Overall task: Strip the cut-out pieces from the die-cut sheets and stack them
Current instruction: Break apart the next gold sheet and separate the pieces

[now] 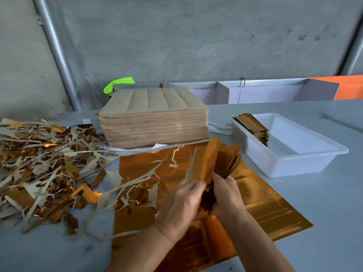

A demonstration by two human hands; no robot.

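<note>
- Two hands meet near the middle of the desk (324, 203) over a gold foil sheet (275, 211); the left hand (180, 205) and right hand (228, 195) both curl their grip round the near end of a fanned bundle of gold cut-out pieces (216, 160), probably so the loose pieces can be squared up into one stack.
- The bundle stands tilted up and away from the person, its far ends splayed; holding it by one end lets the edges be tapped level, I judge.
- The foil sheet lies flat under the hands, keeping the next cut-outs within easy reach.
- At the left, a heap of waste strips (45, 165) sits apart from the work, so scrap does not mix with good pieces.
- Farther off, a tall stack of brown sheets (155, 122) waits face down, seemingly the supply still to strip.
- At the right, a white tub (306, 163) holds a stack of finished pieces (253, 126) leaning against its far-left wall; the bundle in hand likely belongs there next.
</note>
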